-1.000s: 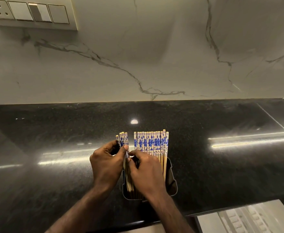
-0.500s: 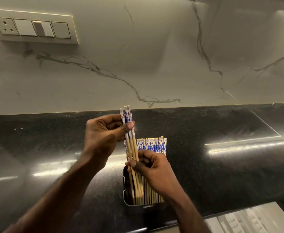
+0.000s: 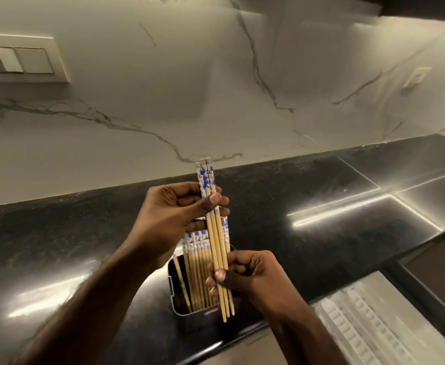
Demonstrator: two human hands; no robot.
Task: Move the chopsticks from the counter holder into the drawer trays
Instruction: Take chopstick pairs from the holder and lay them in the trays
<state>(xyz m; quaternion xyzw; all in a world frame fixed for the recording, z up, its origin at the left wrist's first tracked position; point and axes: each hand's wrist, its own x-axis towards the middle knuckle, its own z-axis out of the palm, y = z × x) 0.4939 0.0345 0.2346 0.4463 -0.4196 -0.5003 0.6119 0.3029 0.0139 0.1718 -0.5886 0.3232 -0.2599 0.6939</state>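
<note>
Drawer trays (image 3: pixel 369 325) near right, below counter (image 3: pixel 84 246) edge, waiting. Right hand (image 3: pixel 253 279) fingers pinching lower ends of lifted chopsticks (image 3: pixel 217 248), likely squaring bundle. Holder (image 3: pixel 187 293) behind, remaining chopsticks (image 3: pixel 197 256) upright inside. Left hand (image 3: pixel 171 212) farther, thumb clamping patterned tops, steadying.

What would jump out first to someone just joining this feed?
Dead centre, a small bunch of chopsticks with blue-and-white tops is lifted above the black counter, the left hand gripping near the patterned ends and the right hand pinching the plain wooden shafts lower down. Right beneath them sits the dark holder, with a row of matching chopsticks in it. At lower right, the pale ridged drawer trays show below the counter edge.
</note>
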